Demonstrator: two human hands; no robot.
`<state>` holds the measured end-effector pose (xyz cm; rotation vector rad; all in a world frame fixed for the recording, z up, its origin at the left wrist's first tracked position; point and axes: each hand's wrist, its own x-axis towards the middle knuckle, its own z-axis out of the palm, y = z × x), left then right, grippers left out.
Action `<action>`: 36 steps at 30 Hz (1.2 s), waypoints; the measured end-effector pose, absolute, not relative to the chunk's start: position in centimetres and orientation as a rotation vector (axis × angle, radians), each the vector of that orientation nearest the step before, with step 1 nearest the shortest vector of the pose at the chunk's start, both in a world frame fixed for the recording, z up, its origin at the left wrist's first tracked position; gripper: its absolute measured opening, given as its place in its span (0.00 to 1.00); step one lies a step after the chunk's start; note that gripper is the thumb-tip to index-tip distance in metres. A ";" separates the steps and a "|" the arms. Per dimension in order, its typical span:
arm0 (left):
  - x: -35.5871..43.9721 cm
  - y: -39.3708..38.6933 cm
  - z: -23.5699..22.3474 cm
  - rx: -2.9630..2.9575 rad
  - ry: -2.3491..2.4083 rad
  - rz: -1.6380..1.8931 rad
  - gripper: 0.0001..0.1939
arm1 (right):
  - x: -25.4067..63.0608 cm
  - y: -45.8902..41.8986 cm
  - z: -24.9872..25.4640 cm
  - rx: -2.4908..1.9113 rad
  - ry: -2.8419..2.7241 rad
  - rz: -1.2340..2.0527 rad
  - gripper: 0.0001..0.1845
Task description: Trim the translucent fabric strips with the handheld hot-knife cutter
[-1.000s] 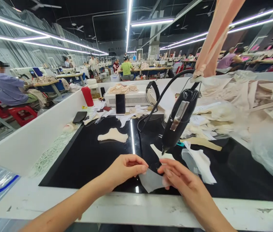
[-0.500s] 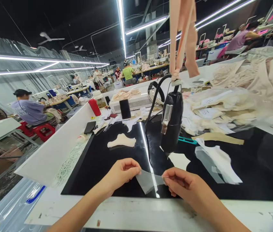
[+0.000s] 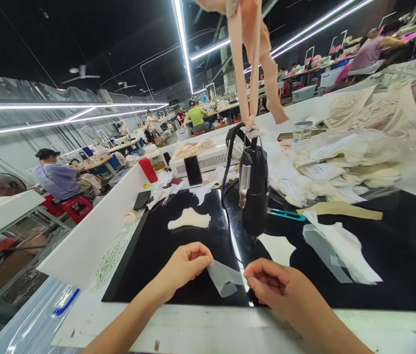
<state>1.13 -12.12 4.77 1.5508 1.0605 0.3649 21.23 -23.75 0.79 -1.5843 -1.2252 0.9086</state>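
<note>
Between my two hands stretches a thin, see-through grey piece of sheer fabric (image 3: 222, 279), its lower edge curled. My left hand (image 3: 185, 268) pinches its upper left corner between thumb and finger. The far right corner sits in the fingertips of my right hand (image 3: 279, 287), also closed in a pinch. Both hands are just above the glossy black board (image 3: 149, 275). Beyond my right hand hangs a black corded power tool (image 3: 256, 196), tied up with peach fabric strips (image 3: 246, 73). A cream cut fabric piece (image 3: 190, 219) lies past my left hand, and another cream piece (image 3: 278, 249) lies behind the tool's tip.
White and sheer cut pieces (image 3: 355, 248) lie at the right, near a teal cutter (image 3: 287, 215) and a tan strip (image 3: 344, 209). Bagged cream fabric (image 3: 325, 162) is heaped behind. A phone (image 3: 193, 170) stands at the back; pale green cord (image 3: 115, 250) lies left.
The sheer fabric has gone slacker, and its lower edge now curls. Both hands keep their pinch. The hanging tool and strips appear further left as the view has shifted slightly.
</note>
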 end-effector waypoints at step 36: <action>1.9 -10.1 3.0 2.247 1.128 0.443 0.08 | 22.2 -23.3 -2.6 -1.539 -1.852 -0.209 0.11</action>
